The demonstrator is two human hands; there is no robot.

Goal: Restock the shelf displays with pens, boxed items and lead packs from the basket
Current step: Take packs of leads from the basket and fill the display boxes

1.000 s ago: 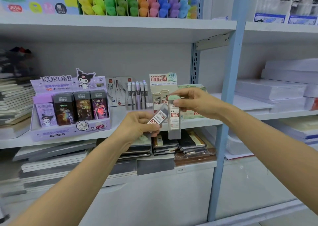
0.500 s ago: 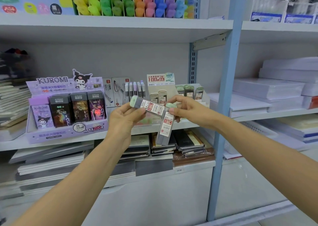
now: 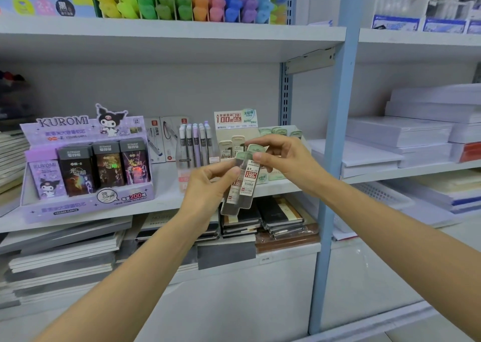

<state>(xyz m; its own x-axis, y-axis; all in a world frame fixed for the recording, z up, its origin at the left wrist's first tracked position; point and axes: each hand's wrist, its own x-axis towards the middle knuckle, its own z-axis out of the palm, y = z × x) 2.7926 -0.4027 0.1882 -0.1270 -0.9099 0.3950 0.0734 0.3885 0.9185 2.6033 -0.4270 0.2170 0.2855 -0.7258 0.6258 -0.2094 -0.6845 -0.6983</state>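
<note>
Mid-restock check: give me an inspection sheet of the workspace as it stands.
Surface: white shelf, carrying displays.
Job's things: two lead packs held roughly upright, overlapping, before the lead display; pens standing beside it.
Clutter: nothing seen.
Hands: left hand and right hand both pinch the packs.
Cables: nothing seen.
Surroundings: Kuromi display left, highlighters above, notebooks below, paper reams right.

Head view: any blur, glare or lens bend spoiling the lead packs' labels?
Head view: light even; lead packs show no strong glare but are slightly smeared, large print legible; blue upright leans from the wide lens; far-left stacks soft.
</note>
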